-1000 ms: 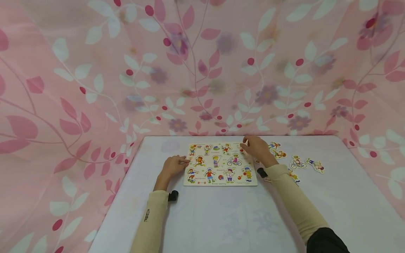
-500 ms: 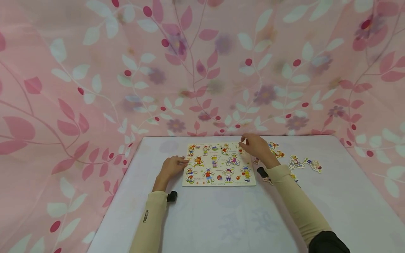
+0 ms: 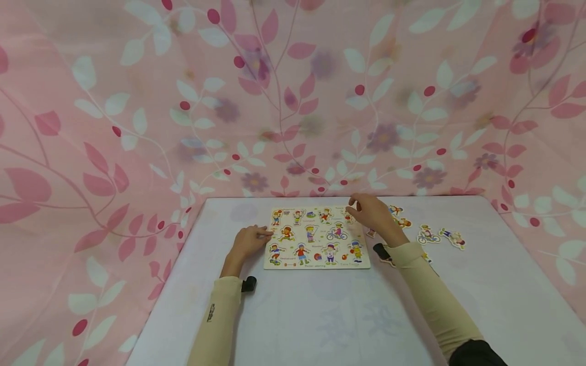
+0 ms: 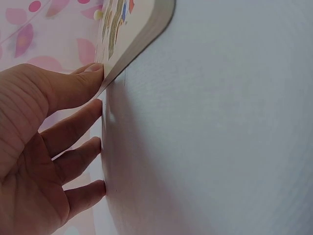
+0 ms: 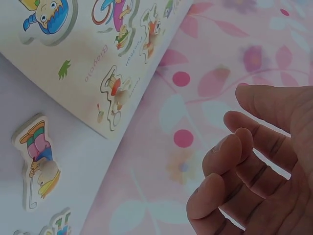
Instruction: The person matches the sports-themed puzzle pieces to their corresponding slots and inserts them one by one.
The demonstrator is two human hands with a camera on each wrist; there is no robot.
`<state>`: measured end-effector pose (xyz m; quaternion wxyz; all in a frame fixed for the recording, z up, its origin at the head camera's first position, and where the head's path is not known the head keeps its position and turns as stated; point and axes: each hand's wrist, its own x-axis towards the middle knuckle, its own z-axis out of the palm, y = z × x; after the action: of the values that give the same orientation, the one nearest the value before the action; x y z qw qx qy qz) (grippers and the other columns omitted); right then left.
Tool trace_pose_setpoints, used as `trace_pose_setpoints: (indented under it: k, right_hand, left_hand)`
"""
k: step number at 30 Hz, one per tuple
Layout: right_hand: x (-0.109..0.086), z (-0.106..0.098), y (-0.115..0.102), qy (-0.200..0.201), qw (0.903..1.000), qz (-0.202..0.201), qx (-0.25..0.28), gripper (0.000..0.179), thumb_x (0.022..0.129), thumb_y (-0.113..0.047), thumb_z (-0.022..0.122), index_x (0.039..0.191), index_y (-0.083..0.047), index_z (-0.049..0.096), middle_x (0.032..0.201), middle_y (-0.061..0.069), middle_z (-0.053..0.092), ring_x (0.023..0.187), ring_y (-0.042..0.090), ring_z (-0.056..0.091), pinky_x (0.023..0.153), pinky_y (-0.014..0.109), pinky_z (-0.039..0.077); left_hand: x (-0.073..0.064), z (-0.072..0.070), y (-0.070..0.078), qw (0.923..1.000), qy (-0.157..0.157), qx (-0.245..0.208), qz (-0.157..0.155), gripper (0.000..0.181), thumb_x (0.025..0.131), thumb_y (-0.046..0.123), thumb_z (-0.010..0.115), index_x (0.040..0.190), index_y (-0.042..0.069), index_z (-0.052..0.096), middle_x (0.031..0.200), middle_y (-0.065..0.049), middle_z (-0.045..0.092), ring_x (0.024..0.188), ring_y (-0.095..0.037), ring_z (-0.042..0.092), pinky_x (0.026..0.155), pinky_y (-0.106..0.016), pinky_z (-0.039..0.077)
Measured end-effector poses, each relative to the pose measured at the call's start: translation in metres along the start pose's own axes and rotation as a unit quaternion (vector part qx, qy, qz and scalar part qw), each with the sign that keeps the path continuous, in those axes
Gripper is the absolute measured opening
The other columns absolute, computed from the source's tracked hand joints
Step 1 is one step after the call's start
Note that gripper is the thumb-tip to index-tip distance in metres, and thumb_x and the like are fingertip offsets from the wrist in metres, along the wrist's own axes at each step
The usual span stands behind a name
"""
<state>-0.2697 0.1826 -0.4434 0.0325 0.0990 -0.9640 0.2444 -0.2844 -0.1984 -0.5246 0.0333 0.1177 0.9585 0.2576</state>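
Note:
A cream wooden puzzle board (image 3: 339, 244), printed with sporty children, lies flat on the table. My left hand (image 3: 248, 242) touches its left edge. In the left wrist view the thumb (image 4: 90, 78) presses at the board's edge, and the other fingers are spread with tips at the white cloth. Above the board's far right corner hovers my right hand (image 3: 373, 216), its fingers loosely bent around nothing. Beneath it, a figure piece (image 5: 116, 95) sits in the corner slot. A golfer piece (image 5: 41, 161) lies on the cloth beside the board.
Several loose pieces lie right of the board, among them a cyclist (image 3: 428, 235), a slanted figure (image 3: 452, 239) and one partly under the right wrist (image 3: 386, 262). A pink floral curtain (image 3: 293, 101) hangs behind the white table (image 3: 316, 315).

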Motion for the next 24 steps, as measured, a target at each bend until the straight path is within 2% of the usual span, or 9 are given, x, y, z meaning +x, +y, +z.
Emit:
trace_pose_setpoints:
  k: [11,24]
  right_hand:
    - [-0.008,-0.002,0.000,0.013,0.9999,0.007,-0.008,0.021,0.093,-0.031,0.068,0.103,-0.012,0.066,0.079,0.004,0.055,0.064,0.021,0.049,0.052,0.033,0.038]
    - [-0.018,-0.006,0.014,0.012,0.9997,0.009,-0.017,0.022,0.095,-0.032,0.065,0.105,-0.012,0.066,0.076,0.003,0.055,0.054,0.017,0.049,0.048,0.032,0.037]
  left_hand:
    - [-0.001,0.000,0.001,1.0000,-0.001,-0.008,-0.005,0.023,0.092,0.025,0.071,0.112,0.018,0.077,0.133,-0.005,0.061,0.136,-0.036,0.042,0.113,-0.053,0.029]
    - [0.001,0.001,-0.002,1.0000,0.002,-0.006,-0.003,0.023,0.091,0.027,0.072,0.111,0.018,0.077,0.132,-0.005,0.062,0.136,-0.037,0.042,0.112,-0.053,0.030]
